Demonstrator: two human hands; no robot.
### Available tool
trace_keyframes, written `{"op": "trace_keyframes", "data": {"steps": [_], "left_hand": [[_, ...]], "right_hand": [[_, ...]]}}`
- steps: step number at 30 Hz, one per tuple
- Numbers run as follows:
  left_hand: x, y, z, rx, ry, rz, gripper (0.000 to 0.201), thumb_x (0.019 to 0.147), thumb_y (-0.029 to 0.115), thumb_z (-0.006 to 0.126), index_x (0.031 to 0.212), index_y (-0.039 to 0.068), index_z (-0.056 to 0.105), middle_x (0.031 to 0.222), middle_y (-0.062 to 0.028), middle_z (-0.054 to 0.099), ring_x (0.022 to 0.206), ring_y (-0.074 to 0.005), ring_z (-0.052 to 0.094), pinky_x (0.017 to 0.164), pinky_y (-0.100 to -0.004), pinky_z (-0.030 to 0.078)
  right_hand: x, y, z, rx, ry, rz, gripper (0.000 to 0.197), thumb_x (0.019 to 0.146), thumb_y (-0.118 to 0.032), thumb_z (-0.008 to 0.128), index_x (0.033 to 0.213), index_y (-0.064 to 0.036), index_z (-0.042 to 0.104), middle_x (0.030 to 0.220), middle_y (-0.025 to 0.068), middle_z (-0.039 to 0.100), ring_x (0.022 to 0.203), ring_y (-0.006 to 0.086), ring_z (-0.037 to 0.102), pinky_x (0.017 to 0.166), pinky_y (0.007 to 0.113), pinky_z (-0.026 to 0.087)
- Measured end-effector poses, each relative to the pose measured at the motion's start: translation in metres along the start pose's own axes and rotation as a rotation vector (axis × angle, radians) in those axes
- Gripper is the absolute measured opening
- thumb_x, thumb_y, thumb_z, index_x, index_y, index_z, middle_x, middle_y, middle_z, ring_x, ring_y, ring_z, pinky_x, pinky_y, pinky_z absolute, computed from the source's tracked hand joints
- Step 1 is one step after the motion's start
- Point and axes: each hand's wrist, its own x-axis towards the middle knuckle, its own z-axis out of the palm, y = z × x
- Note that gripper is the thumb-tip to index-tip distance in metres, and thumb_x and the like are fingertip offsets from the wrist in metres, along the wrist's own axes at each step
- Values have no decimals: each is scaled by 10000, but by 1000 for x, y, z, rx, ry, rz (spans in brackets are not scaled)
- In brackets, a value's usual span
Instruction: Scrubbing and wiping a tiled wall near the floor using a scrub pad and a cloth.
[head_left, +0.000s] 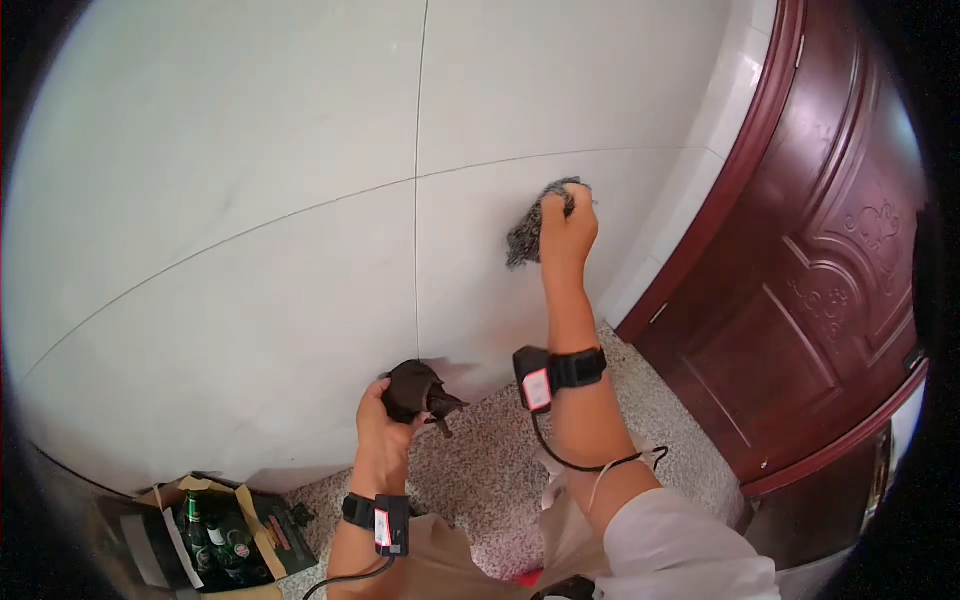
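My right hand (pixel 570 222) is closed round a shaggy dark-grey cloth (pixel 525 238) and holds it against the pale tiled wall (pixel 300 270), right of the vertical joint and just below the curved horizontal one. The cloth hangs down to the left of the fingers. Lower and to the left, my left hand (pixel 387 415) grips a dark brown, crumpled bundle (pixel 412 391) with loose flaps. It looks like folded cloth, but its kind is not clear. The bundle is at the wall's foot; whether it touches the wall I cannot tell. Some fingers are hidden behind it.
An open cardboard box (pixel 245 497) with several green bottles (pixel 215 540) stands at the lower left. A carved dark-red door (pixel 790 330) with its frame is on the right. Speckled stone floor (pixel 480 450) lies below. A cabled black device (pixel 535 380) is strapped to each forearm.
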Motion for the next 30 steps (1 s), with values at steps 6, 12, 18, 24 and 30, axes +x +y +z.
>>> {"op": "trace_keyframes", "data": {"steps": [6,12,18,24,30], "left_hand": [[11,2,-15,-29,-78,-8,224,762,224,433,941,110,505,995,-50,534,945,-244,466,811,-509,283],[12,2,-18,-49,-32,-4,232,764,223,427,952,107,501,1007,-52,531,952,-242,465,835,-515,262],[-3,0,2,-50,54,27,255,756,224,442,980,109,481,1057,-60,500,967,-243,444,834,-496,270],[2,5,-15,-8,17,23,269,740,238,422,949,98,516,1005,-77,526,908,-256,478,757,-446,362],[-21,12,-2,19,121,97,273,745,244,410,947,101,525,968,-78,546,918,-258,481,790,-450,348]], "right_hand": [[-48,-70,45,-33,-95,-505,233,653,-94,533,873,-76,459,742,132,505,661,317,509,543,412,418],[-29,-41,35,-78,-57,-345,203,679,-135,523,870,-80,483,727,129,524,627,284,527,527,380,430],[46,9,-10,-94,223,-186,198,736,-184,446,876,-51,486,649,123,544,511,274,509,502,368,413],[-55,-79,48,-121,-130,-560,219,639,-61,541,854,-74,505,696,151,509,593,318,511,523,384,427],[-87,-8,36,-39,-191,-626,258,602,-61,580,854,-70,524,737,160,494,562,311,502,459,372,414]]}}
